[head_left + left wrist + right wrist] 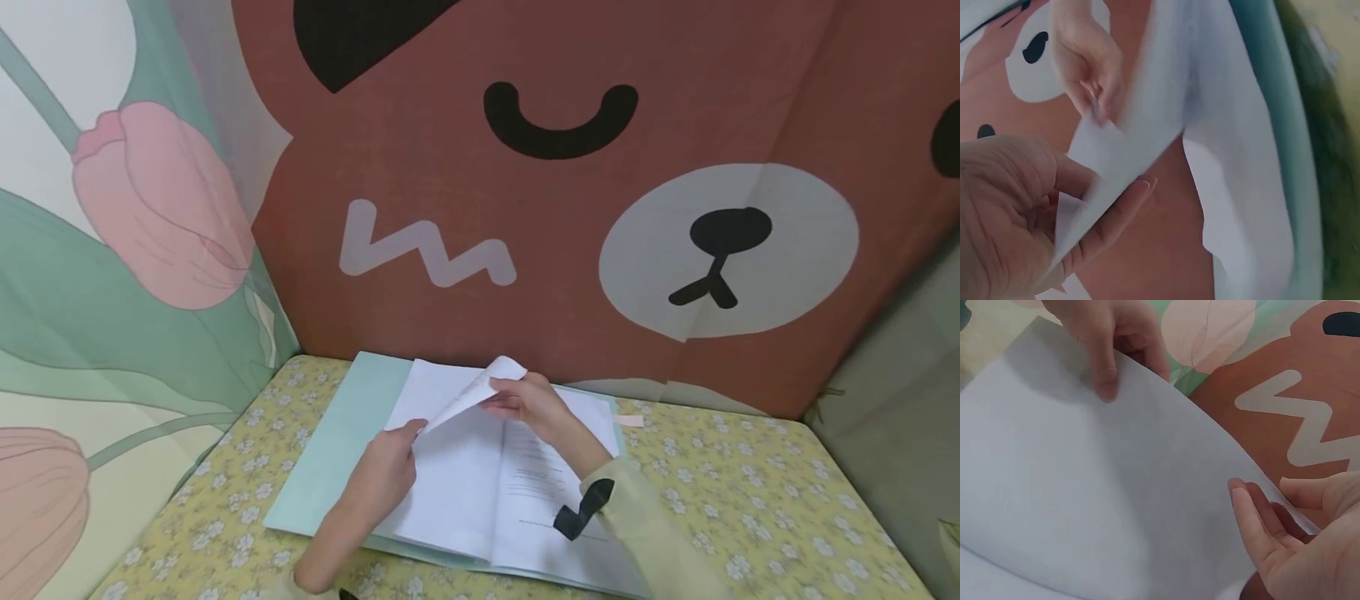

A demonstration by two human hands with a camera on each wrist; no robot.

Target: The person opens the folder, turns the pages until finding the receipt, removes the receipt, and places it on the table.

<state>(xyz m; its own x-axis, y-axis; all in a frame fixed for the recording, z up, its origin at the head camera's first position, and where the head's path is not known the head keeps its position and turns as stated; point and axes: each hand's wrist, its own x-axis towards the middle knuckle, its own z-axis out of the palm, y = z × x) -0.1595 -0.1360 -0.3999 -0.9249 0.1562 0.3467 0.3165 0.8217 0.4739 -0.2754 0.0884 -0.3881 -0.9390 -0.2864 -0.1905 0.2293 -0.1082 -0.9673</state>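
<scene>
A light teal folder (333,433) lies spread out with white printed pages (547,492) in it. One white sheet (468,398) is lifted and bowed above them. My left hand (382,471) pinches its edge between thumb and fingers, seen close up in the left wrist view, where the hand (1010,212) fills the lower left. Farther along the same sheet, my right hand (532,404) grips another part of the edge. In the right wrist view the right hand (1310,537) has its thumb on one side of the paper (1104,475) and fingers on the other.
The folder rests on a table with a yellow floral cloth (720,492). A pink tab (628,421) sticks out at the folder's right edge. A brown bear-print curtain (450,317) hangs right behind, and a tulip-print curtain (172,208) stands at the left.
</scene>
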